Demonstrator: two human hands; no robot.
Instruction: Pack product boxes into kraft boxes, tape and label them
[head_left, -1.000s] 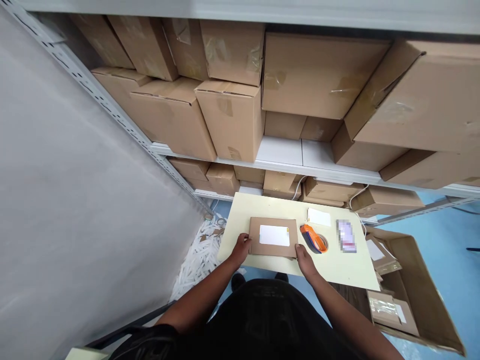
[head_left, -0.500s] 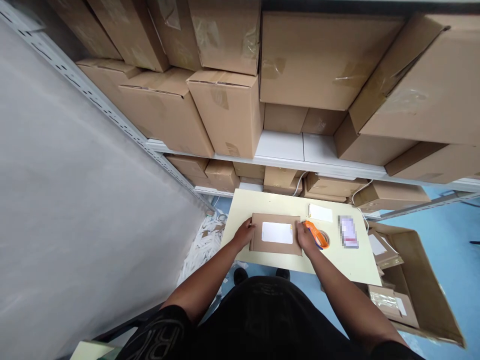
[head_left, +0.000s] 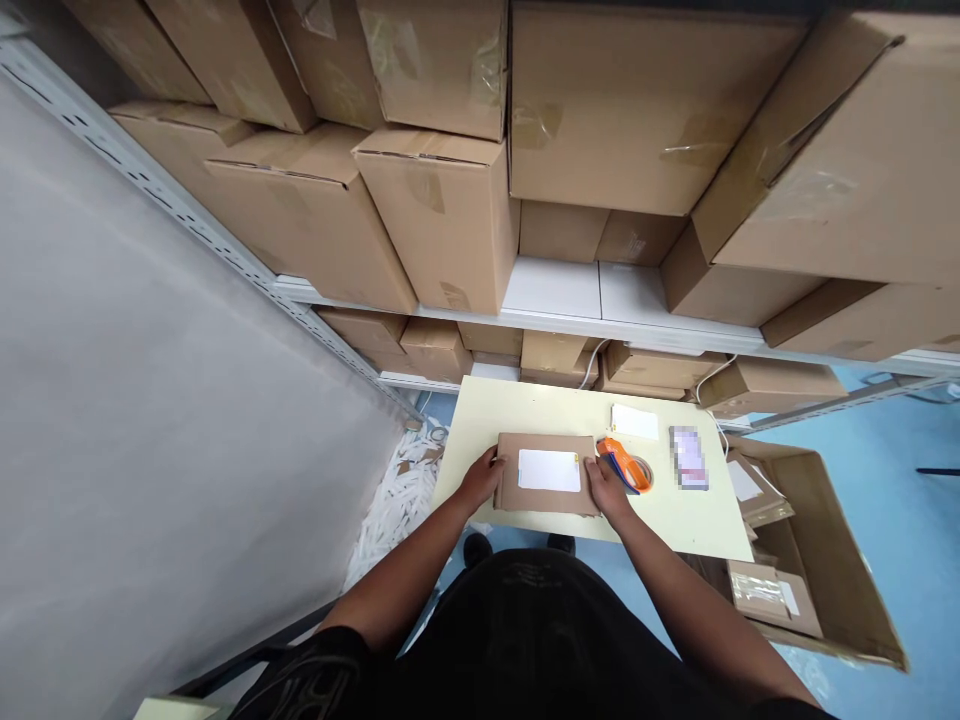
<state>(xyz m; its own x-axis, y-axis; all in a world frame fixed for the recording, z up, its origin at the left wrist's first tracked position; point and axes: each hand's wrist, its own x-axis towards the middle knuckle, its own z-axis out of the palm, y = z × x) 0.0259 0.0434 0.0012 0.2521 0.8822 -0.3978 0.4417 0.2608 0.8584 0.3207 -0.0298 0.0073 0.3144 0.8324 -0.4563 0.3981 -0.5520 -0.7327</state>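
A flat brown cardboard parcel [head_left: 511, 490] with a white label [head_left: 549, 470] on top is held at the near edge of the pale yellow table [head_left: 660, 520]. My left hand [head_left: 481, 477] grips its left edge, and my right hand [head_left: 606, 488] grips its right edge with the thumb on top. Just right of my right hand, an orange tape dispenser [head_left: 624, 463] with a roll of tape lies on the table. Behind it is a stack of white labels [head_left: 634, 422]. A blurred purple-white item [head_left: 688, 458] lies farther right.
Shelves [head_left: 540, 318] packed with cardboard boxes [head_left: 592, 100] rise behind the table. An open carton [head_left: 847, 560] with parcels inside stands on the floor at the right. White paper strips [head_left: 390, 510] lie on the floor by the wall at the left.
The view has shifted slightly. The parcel, still between my two hands, sits a little differently, and my right hand reaches further over its right edge.
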